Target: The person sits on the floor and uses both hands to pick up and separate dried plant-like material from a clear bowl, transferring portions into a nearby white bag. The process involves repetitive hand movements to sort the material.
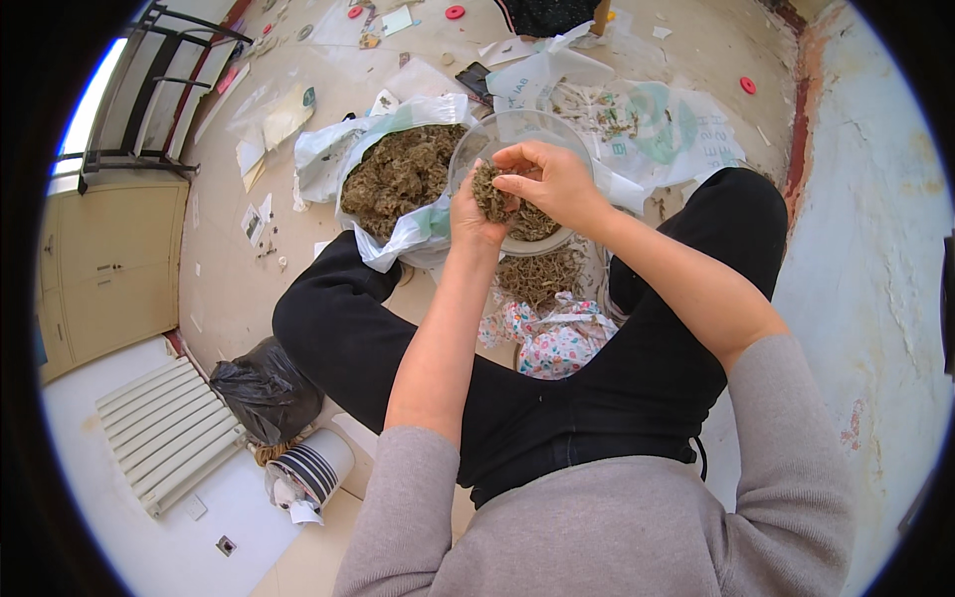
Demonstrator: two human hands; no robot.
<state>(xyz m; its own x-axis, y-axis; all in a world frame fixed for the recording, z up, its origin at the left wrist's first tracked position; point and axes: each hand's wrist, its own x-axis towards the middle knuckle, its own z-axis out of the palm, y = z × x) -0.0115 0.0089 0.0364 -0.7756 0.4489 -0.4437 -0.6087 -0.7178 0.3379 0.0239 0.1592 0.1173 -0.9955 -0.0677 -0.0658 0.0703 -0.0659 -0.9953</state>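
A clump of dried brown-green plant material [489, 192] rests in my left hand [471, 216], which is closed around it over a round clear plastic tub [462, 145]. My right hand [556, 183] is bent over the same clump, thumb at its edge and fingers curled above. Whether a piece is pinched there cannot be made out. More of the dried material [533, 222] lies in the tub under my hands. Left of the tub, a white plastic bag [317, 160] stands open, full of a matted brown mass [403, 175] of similar material.
Stalky dried bits [541, 276] lie between my legs beside a floral-printed cloth or bag [567, 347]. A flattened plastic bag [671, 138] holds scraps on the right. A phone-like black object [474, 80] lies behind the tub. A black garbage bag [267, 388] and tipped striped bin [317, 466] are at left.
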